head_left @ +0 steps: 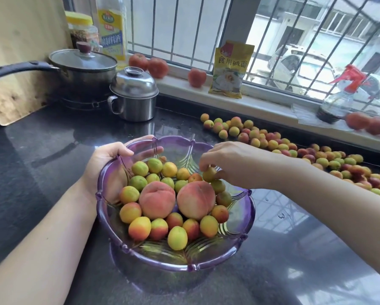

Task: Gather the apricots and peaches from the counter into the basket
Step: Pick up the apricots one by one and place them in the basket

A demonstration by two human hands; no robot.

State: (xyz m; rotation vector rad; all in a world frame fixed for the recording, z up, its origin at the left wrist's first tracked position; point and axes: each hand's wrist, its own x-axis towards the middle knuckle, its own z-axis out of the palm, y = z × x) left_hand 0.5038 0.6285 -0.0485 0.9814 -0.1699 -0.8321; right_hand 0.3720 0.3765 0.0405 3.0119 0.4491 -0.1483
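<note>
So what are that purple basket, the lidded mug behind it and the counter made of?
The purple basket looks like clear tinted plastic, possibly glass: fruit and the left hand show through its ribbed wall. The lidded mug looks like stainless steel, silvery and mirror-bright. The counter seems polished dark stone, speckled, with window light reflected on it.

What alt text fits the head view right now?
The right hand pinches a small greenish apricot over a translucent purple plastic basket holding two pink peaches and many apricots, while the left hand grips its rim. More loose apricots lie along the dark stone counter below the window.
</note>
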